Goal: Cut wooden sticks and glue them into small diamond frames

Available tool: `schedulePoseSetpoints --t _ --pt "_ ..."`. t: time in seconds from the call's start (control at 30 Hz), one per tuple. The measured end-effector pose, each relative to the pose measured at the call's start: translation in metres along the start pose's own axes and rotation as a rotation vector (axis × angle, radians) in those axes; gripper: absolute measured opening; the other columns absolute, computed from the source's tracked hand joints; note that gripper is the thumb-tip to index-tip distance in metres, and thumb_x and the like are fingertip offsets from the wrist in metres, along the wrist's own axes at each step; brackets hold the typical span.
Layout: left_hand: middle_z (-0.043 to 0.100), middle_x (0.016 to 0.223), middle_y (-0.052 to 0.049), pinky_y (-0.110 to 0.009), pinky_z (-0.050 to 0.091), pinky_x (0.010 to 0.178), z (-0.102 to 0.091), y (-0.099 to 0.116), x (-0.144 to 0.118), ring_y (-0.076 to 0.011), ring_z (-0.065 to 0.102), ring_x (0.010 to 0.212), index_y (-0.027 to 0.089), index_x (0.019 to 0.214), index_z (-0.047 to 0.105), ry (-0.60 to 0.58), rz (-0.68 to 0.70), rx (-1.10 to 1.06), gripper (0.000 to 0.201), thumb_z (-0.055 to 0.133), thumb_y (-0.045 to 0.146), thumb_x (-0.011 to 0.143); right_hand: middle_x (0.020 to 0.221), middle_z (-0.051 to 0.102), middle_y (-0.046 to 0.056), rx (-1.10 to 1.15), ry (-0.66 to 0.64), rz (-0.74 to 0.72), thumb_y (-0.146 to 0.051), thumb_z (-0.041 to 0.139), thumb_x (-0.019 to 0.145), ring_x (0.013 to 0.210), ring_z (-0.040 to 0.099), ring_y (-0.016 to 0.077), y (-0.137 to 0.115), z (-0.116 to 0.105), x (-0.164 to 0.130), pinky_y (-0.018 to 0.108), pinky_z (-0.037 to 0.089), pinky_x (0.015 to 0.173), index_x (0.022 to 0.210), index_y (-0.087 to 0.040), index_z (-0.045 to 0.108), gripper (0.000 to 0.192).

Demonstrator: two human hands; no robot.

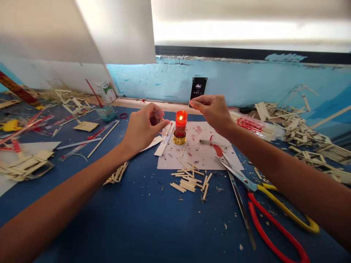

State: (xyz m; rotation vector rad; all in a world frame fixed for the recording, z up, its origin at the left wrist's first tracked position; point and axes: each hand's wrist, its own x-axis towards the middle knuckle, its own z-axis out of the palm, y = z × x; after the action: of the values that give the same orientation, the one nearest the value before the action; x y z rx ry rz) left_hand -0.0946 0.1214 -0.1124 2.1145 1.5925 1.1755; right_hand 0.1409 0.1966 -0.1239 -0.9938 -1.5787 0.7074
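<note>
In the head view, a thin pale stick [162, 119] is pinched at its near end between the thumb and forefinger of the left hand [144, 126]. Its long axis lies roughly level and points rightward toward the red candle [181, 124], with its tip just beside the glowing glass. The candle is seen upright, a small red cylinder on a gold metal base, standing on a stained white paper sheet [197, 153]. The right hand [212, 111] is raised beyond and to the right of the candle, its fingertips drawn narrowly together; whether anything is held there cannot be told.

On the blue table [142, 219], which is speckled with crumbs and shavings, a loose heap of short cut sticks [190, 180] is spread at the paper's near edge, lying at mixed angles. A steel ruler [241, 208] and scissors [274, 212] with one yellow and one red handle loop are laid to the right, blades pointing toward the paper. Piles of pale wooden offcuts [301, 135] are heaped at the far right.
</note>
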Motion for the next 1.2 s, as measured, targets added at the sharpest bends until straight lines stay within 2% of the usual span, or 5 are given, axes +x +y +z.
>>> schedulePoseSetpoints --t 0.17,0.47,0.73,0.93,1.2 --pt "0.067 0.071 0.003 -0.026 0.047 0.058 -0.017 0.005 -0.014 -0.0135 0.061 0.061 0.022 0.09 0.066 -0.004 -0.011 -0.024 0.02 0.082 0.031 0.082 0.077 0.072 0.002 0.134 0.015 0.026 -0.029 0.08 0.087 0.061 0.055 0.011 -0.019 -0.015 -0.012 0.029 0.045 0.058 0.089 -0.023 0.084 0.007" --pt "0.071 0.075 0.002 -0.023 0.048 0.058 -0.029 0.069 -0.059 -0.011 0.061 0.064 0.023 0.086 0.074 -0.093 -0.08 -0.526 0.008 0.081 0.025 0.085 0.087 0.072 0.001 0.339 -0.06 0.132 -0.041 0.081 0.088 0.062 0.052 0.0112 -0.079 -0.078 -0.103 0.03 0.05 0.061 0.095 -0.033 0.086 0.011" --pt "0.072 0.071 0.003 -0.016 0.051 0.056 0.01 0.087 -0.083 -0.0073 0.062 0.061 0.02 0.085 0.078 -0.304 -0.316 -0.912 0.006 0.084 0.024 0.085 0.081 0.074 0.001 0.419 -0.093 0.297 -0.047 0.082 0.086 0.061 0.056 0.0088 -0.062 -0.088 -0.169 0.023 0.045 0.058 0.095 -0.035 0.086 0.015" --pt "0.072 0.067 0.004 -0.012 0.049 0.056 0.032 0.075 -0.092 -0.0051 0.061 0.059 0.019 0.085 0.078 -0.393 -0.437 -0.986 0.013 0.088 0.026 0.081 0.076 0.071 0.001 0.456 -0.087 0.407 -0.049 0.084 0.084 0.061 0.055 0.0086 -0.052 -0.087 -0.176 0.022 0.043 0.059 0.089 -0.033 0.087 0.017" --pt "0.076 0.072 0.0 -0.016 0.051 0.058 0.034 0.076 -0.102 -0.0091 0.067 0.064 0.02 0.084 0.079 -0.55 -0.565 -1.087 0.013 0.088 0.028 0.081 0.063 0.057 -0.002 0.471 -0.084 0.534 -0.045 0.088 0.078 0.057 0.044 0.0085 -0.049 -0.083 -0.182 0.022 0.033 0.052 0.072 -0.023 0.08 0.025"
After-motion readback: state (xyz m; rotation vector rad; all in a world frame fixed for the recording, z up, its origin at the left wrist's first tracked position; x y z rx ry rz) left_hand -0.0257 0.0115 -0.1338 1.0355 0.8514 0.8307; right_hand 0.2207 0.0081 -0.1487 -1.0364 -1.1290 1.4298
